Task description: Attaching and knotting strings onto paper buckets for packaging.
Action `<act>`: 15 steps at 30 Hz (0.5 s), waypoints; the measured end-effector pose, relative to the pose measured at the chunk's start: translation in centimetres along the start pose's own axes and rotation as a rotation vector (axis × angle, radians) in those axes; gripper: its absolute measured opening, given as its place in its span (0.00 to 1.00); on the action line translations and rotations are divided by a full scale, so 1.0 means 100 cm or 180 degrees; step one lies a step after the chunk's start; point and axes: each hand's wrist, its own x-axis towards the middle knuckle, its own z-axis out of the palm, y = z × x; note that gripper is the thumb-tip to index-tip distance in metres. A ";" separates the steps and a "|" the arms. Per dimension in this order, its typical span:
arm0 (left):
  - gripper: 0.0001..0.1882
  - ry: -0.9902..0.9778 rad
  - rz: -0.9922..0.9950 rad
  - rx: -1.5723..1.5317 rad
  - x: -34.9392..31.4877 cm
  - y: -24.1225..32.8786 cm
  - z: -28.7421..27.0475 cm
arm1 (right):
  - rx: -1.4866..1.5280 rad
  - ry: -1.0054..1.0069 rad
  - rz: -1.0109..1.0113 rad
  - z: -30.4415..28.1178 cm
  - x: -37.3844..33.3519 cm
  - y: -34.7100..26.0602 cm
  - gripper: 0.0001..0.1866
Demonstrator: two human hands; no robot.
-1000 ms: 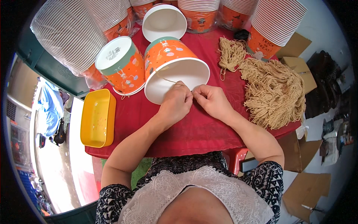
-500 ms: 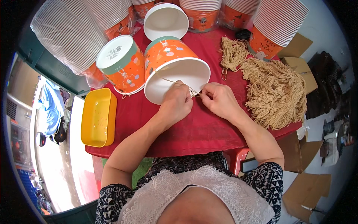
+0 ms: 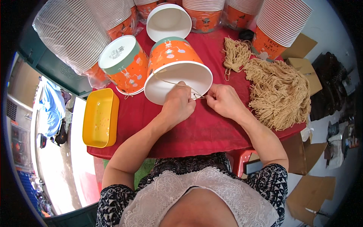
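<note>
An orange paper bucket [image 3: 176,51] with a green band and white inside lies on its side, mouth toward me. My left hand [image 3: 178,101] is closed at its rim on a tan string [image 3: 166,80], which runs up into the bucket's mouth. Just right of the rim, my right hand [image 3: 222,99] pinches the string's other stretch between thumb and fingers. The string passes between both hands close to the rim; whether it is knotted there I cannot make out. Left of this bucket, another orange bucket [image 3: 126,68] stands upside down, with a bit of string at its rim.
A yellow tray [image 3: 87,121] stands at the red table's [image 3: 181,140] left edge. Tan string bundles [image 3: 280,92] lie on the right. Behind are a tipped white-lined bucket [image 3: 169,22] and tall stacks of nested buckets [image 3: 72,38], some in clear plastic. Cardboard boxes [image 3: 308,196] lie right of the table.
The bucket's mouth has shifted slightly left and up. My right hand has moved a little to the right, away from the left one, with the string between them.
</note>
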 end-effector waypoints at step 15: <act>0.14 -0.0639 0.0603 0.0296 -0.022 0.042 -0.044 | 0.1556 0.0465 0.0227 0.007 0.008 0.009 0.19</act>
